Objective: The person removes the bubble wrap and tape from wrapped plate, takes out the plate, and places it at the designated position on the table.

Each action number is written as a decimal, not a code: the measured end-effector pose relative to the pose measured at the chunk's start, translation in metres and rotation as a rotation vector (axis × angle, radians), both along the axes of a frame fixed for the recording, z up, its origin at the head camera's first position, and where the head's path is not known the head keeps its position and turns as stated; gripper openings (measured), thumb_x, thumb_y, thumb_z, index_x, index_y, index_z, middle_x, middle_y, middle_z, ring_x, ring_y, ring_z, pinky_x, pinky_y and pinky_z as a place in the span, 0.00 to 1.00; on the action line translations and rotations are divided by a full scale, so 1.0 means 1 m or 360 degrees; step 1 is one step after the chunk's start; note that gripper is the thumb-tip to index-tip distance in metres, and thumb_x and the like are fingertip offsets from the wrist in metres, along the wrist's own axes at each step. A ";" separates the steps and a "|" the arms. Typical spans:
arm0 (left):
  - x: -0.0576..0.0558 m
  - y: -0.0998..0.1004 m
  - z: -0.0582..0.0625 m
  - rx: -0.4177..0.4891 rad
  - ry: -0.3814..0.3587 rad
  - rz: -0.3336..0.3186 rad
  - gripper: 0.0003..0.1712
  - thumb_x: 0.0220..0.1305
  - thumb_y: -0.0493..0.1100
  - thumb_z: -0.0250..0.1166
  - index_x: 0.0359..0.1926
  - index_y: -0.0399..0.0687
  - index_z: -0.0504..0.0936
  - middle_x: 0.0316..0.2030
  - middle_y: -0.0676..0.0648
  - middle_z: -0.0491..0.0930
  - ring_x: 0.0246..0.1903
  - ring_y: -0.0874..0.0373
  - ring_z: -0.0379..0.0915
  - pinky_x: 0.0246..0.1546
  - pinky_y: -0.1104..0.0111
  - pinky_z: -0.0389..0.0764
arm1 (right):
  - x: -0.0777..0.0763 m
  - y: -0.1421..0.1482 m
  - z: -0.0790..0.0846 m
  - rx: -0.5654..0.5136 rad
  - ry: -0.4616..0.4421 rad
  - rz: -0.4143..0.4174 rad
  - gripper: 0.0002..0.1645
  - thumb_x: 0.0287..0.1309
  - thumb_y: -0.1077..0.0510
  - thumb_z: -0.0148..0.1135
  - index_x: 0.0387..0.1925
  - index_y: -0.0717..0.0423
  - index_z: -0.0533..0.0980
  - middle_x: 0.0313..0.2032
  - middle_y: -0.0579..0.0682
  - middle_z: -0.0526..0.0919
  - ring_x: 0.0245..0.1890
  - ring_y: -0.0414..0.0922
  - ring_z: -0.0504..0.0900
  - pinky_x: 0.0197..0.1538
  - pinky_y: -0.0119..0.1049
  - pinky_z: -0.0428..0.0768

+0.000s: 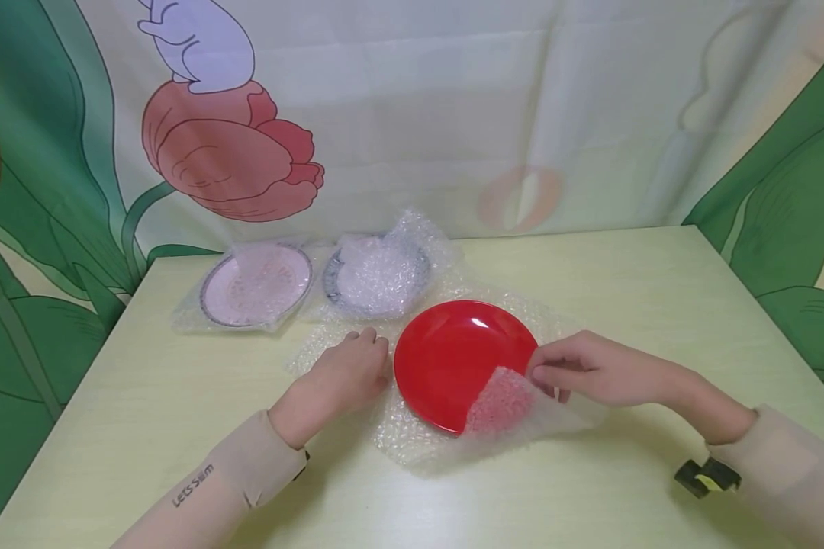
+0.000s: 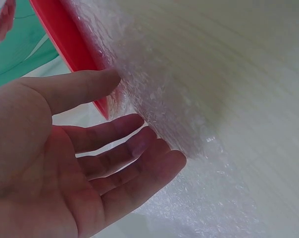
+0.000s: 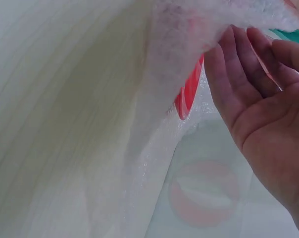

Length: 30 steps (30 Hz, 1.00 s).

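Note:
A glossy red plate (image 1: 460, 358) lies on a sheet of bubble wrap (image 1: 412, 450) in the head view. One near-right corner of the sheet, a folded flap (image 1: 501, 404), covers part of the plate. My right hand (image 1: 590, 370) pinches this flap beside the plate's right rim; its fingers also show against the raised wrap (image 3: 174, 54) in the right wrist view. At the plate's left rim is my left hand (image 1: 346, 374). The left wrist view shows its loosely bent fingers (image 2: 134, 183) and thumb at the wrap, with a gap between thumb and fingers.
Behind the left hand lie a pale patterned plate (image 1: 257, 286) in bubble wrap and a blue-rimmed dish (image 1: 378, 274), also wrapped. The light wooden table (image 1: 659, 305) ends at a printed curtain (image 1: 398, 114) along the back.

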State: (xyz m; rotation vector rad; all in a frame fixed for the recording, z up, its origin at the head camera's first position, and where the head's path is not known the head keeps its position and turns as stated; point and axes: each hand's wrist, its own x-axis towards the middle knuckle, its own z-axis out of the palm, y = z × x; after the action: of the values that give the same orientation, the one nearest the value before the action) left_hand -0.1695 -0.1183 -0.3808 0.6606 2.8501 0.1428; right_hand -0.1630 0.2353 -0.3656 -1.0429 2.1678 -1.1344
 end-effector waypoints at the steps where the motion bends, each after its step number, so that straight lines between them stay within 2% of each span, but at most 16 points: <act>1: 0.000 0.000 0.000 -0.0002 -0.0003 0.0001 0.11 0.66 0.38 0.67 0.44 0.34 0.78 0.37 0.42 0.73 0.39 0.46 0.71 0.36 0.55 0.81 | 0.000 0.000 0.000 0.0004 -0.0026 0.0013 0.06 0.74 0.60 0.58 0.42 0.50 0.80 0.31 0.51 0.81 0.32 0.49 0.83 0.40 0.43 0.85; 4: 0.000 0.000 0.000 -0.0012 -0.0011 0.0003 0.12 0.66 0.38 0.67 0.45 0.33 0.78 0.38 0.42 0.73 0.40 0.46 0.71 0.37 0.55 0.81 | 0.001 0.000 0.002 0.0064 -0.0063 0.0047 0.05 0.73 0.59 0.59 0.42 0.47 0.81 0.32 0.49 0.82 0.33 0.49 0.83 0.40 0.42 0.85; 12: -0.001 0.000 0.000 -0.0010 -0.0019 0.0006 0.12 0.66 0.38 0.67 0.45 0.34 0.78 0.38 0.43 0.73 0.40 0.47 0.71 0.37 0.55 0.81 | 0.005 -0.001 -0.001 0.0237 -0.0030 0.0113 0.01 0.67 0.50 0.68 0.39 0.39 0.83 0.35 0.39 0.86 0.37 0.43 0.84 0.38 0.38 0.84; 18: -0.001 0.000 0.000 -0.0006 -0.0032 0.0014 0.12 0.66 0.38 0.67 0.45 0.34 0.78 0.38 0.43 0.73 0.40 0.47 0.71 0.36 0.55 0.81 | 0.009 -0.002 0.000 0.0316 0.0003 0.0134 0.08 0.65 0.45 0.70 0.33 0.40 0.81 0.29 0.37 0.82 0.31 0.41 0.80 0.33 0.33 0.80; 25: -0.003 -0.002 -0.001 -0.0024 -0.0044 0.0001 0.13 0.67 0.40 0.67 0.46 0.35 0.78 0.40 0.43 0.73 0.41 0.47 0.71 0.37 0.55 0.82 | 0.015 0.000 0.002 0.0492 0.0048 0.0056 0.13 0.63 0.40 0.70 0.32 0.41 0.78 0.27 0.37 0.80 0.29 0.40 0.79 0.33 0.33 0.78; 30: -0.003 -0.004 0.001 -0.0021 -0.0057 -0.0024 0.13 0.67 0.40 0.67 0.45 0.35 0.78 0.39 0.43 0.73 0.41 0.48 0.71 0.37 0.55 0.81 | 0.020 -0.003 0.005 0.0695 0.0103 -0.0065 0.18 0.58 0.36 0.72 0.33 0.42 0.77 0.29 0.38 0.78 0.32 0.41 0.77 0.35 0.35 0.78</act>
State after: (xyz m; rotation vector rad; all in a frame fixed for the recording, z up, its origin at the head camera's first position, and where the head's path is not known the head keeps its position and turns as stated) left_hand -0.1724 -0.1222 -0.3801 0.6703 2.8091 0.1323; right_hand -0.1428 0.2327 -0.3611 -0.8493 2.3502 -0.6039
